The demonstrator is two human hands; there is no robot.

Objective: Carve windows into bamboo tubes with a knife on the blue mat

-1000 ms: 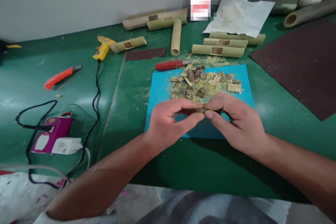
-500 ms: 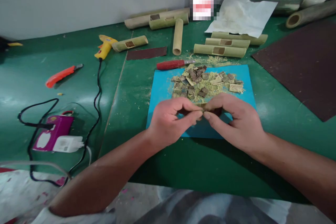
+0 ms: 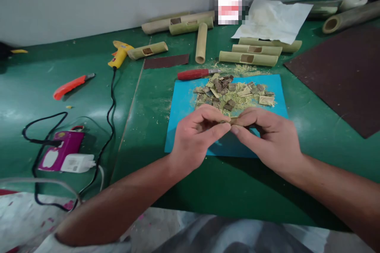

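Note:
My left hand [image 3: 196, 136] and my right hand [image 3: 268, 136] meet over the near part of a blue mat [image 3: 181, 106]. Both are closed in a pinch on one small brown bamboo chip [image 3: 233, 120], held between thumbs and fingertips. Most of the chip is hidden by the fingers. Just beyond the hands, a heap of bamboo chips and shavings [image 3: 233, 93] lies on the mat. A red-handled knife [image 3: 194, 74] rests at the mat's far edge.
Several cut bamboo tubes [image 3: 247, 58] lie at the back of the green table [image 3: 148, 99], with white paper [image 3: 274, 17] and dark sandpaper sheets [image 3: 341, 73]. Left: yellow glue gun [image 3: 118, 55], orange cutter [image 3: 71, 86], black cable, purple power strip [image 3: 61, 154].
Both hands stay pinched together on the chip, with only small shifts of the fingers. The view has moved slightly.

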